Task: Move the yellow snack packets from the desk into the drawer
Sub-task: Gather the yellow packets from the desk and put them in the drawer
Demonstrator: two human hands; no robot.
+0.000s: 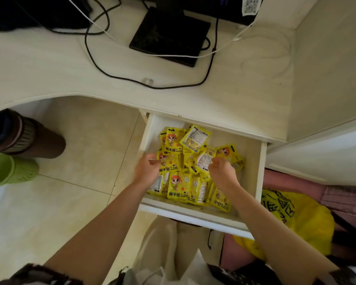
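Both hands were down in the open drawer (pixel 253 161), over the pile of yellow packets (pixel 179 188). Left hand (pixel 147 169) sat at the pile's left edge, fingers curled toward a packet; blurred, so I could not tell whether it actually pinched one. Right hand (pixel 222 169) was right of centre, fingertips bunched on a pale packet (pixel 203 161) that stood tilted on the heap; it looked like a pinch.

Packets filled most of the drawer, loosely heaped, some face up, some showing the printed back. None were visible on the desk (pixel 49 64); only black cables (pixel 95 58), a white cable (pixel 224 46) and a dark monitor base (pixel 169 36) lay there.

My read: transfer looked essentially done, and this was the drop-or-settle step inside the drawer. Next move would call for letting go, flattening the tilted packets so nothing stands above the drawer sides, pulling both hands clear, then a check of the desk for stragglers outside the view.
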